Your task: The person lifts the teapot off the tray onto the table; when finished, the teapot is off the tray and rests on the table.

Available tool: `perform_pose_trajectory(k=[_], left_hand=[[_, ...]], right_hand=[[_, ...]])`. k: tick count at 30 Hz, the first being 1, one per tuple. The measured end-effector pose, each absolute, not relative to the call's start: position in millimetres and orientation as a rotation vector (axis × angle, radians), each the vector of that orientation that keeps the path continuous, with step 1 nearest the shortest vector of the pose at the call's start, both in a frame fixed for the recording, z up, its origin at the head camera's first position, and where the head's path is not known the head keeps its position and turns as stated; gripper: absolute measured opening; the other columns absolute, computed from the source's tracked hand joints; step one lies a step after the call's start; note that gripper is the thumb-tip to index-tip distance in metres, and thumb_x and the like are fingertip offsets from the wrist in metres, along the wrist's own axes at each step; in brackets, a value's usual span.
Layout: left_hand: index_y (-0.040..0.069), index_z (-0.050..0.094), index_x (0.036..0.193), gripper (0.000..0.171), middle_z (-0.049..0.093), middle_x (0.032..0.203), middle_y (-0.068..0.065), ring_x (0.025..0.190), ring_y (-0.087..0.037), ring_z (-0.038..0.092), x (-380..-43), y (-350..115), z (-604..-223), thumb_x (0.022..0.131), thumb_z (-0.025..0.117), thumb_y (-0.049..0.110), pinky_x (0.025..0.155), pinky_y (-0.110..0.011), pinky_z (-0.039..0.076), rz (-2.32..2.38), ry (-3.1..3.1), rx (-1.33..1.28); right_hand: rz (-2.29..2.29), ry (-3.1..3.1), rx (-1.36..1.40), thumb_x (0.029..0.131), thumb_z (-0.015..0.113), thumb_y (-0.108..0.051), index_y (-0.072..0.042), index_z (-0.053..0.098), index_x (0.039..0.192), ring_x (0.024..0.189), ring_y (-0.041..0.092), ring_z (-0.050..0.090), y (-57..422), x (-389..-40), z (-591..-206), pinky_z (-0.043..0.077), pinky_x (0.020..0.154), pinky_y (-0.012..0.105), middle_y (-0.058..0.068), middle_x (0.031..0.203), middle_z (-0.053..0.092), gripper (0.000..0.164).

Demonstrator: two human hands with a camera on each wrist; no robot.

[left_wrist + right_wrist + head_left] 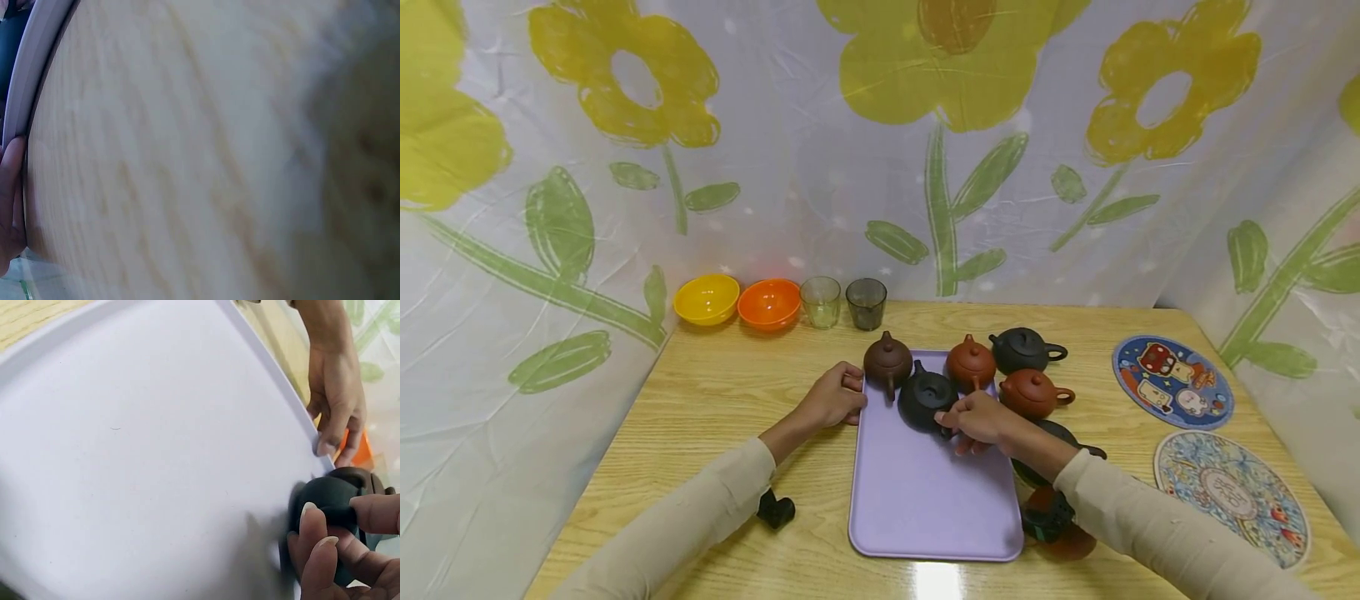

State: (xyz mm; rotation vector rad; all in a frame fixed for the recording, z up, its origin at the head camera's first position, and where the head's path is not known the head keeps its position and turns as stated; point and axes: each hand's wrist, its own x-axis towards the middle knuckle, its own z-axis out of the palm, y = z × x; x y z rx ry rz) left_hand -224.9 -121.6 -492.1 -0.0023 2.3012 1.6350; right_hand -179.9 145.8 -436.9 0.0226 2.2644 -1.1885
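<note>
In the head view my right hand [981, 419] pinches the handle of a black teapot [925, 400] over the upper part of a lilac tray [936, 500]. The right wrist view shows the thumb and fingers [312, 550] closed round that handle, close against the dark body [328, 490]. My left hand [837, 396] holds the tray's left rim near its far corner, fingertips at the edge. A dark brown teapot [887, 360] and a reddish-brown teapot [970, 362] sit at the tray's far end, either side of the black one.
Right of the tray stand another black teapot [1021, 350], a reddish-brown teapot [1032, 393] and more teapots partly hidden by my right arm. Two round mats [1172, 382] lie farther right. A yellow bowl [707, 300], an orange bowl [770, 305] and two glasses [866, 303] line the back.
</note>
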Motion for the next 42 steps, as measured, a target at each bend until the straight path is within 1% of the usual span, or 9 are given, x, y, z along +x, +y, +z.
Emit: perform_pose_trajectory(k=[6,11,15,21,26,34,39,42], left_hand=[[0.0,0.051,0.127,0.045,0.054,0.112,-0.015,0.079,-0.019,0.061,-225.4,-122.0,-493.2,0.084,0.064,-0.003,0.058,-0.033,0.061,1.637,2.295,-0.012],[0.0,0.051,0.126,0.044,0.054,0.111,-0.015,0.079,-0.019,0.061,-225.9,-122.2,-495.6,0.084,0.064,-0.004,0.058,-0.033,0.061,1.638,2.29,-0.013],[0.0,0.051,0.126,0.044,0.053,0.111,-0.015,0.08,-0.019,0.061,-225.1,-122.1,-496.2,0.084,0.064,-0.004,0.058,-0.034,0.061,1.636,2.286,-0.014],[0.0,0.051,0.125,0.043,0.054,0.11,-0.014,0.081,-0.019,0.061,-223.7,-123.0,-494.8,0.085,0.064,-0.004,0.058,-0.034,0.061,1.631,2.292,-0.012],[0.0,0.051,0.126,0.043,0.054,0.112,-0.015,0.081,-0.019,0.061,-223.8,-123.3,-492.8,0.085,0.063,-0.004,0.058,-0.033,0.061,1.632,2.287,-0.008],[0.0,0.051,0.127,0.044,0.054,0.112,-0.015,0.082,-0.019,0.062,-224.8,-122.1,-490.8,0.085,0.064,-0.004,0.058,-0.034,0.061,1.638,2.28,-0.002],[0.0,0.051,0.126,0.044,0.054,0.111,-0.015,0.082,-0.02,0.062,-224.7,-122.1,-490.7,0.085,0.064,-0.004,0.059,-0.033,0.061,1.632,2.284,-0.01],[0.0,0.051,0.126,0.044,0.054,0.111,-0.014,0.081,-0.02,0.062,-224.5,-122.4,-491.0,0.084,0.064,-0.004,0.059,-0.034,0.061,1.631,2.288,-0.009]], right_hand=[[-1.201,2.257,0.018,0.097,0.065,-0.028,-0.001,0.071,0.09,0.062,0.015,0.067,149.0,-179.0,-437.6,0.049,0.053,0.025,0.009,0.083,0.063,0.029],[-1.215,2.259,0.009,0.097,0.066,-0.027,-0.001,0.072,0.087,0.064,0.015,0.07,152.5,-176.7,-438.7,0.05,0.055,0.025,0.01,0.082,0.07,0.028],[-1.222,2.265,-0.006,0.096,0.067,-0.026,0.0,0.072,0.085,0.065,0.015,0.07,155.3,-173.2,-438.3,0.053,0.057,0.026,0.012,0.081,0.073,0.029],[-1.216,2.275,-0.024,0.095,0.069,-0.026,0.0,0.073,0.087,0.067,0.016,0.071,159.4,-169.1,-434.0,0.055,0.058,0.026,0.01,0.08,0.074,0.028],[-1.244,2.269,-0.07,0.094,0.07,-0.025,0.001,0.074,0.088,0.07,0.017,0.071,165.7,-166.5,-428.4,0.057,0.061,0.027,0.009,0.082,0.072,0.027],[-1.3,2.253,-0.173,0.095,0.069,-0.028,0.004,0.073,0.09,0.074,0.017,0.072,179.9,-164.9,-416.5,0.057,0.063,0.028,0.012,0.086,0.072,0.032],[-1.305,2.257,-0.173,0.095,0.069,-0.028,0.004,0.072,0.091,0.076,0.018,0.072,187.6,-161.5,-407.7,0.057,0.063,0.03,0.011,0.088,0.071,0.032],[-1.3,2.265,-0.162,0.094,0.07,-0.028,0.004,0.072,0.091,0.077,0.019,0.071,193.7,-159.9,-402.4,0.058,0.065,0.03,0.014,0.089,0.072,0.032]])
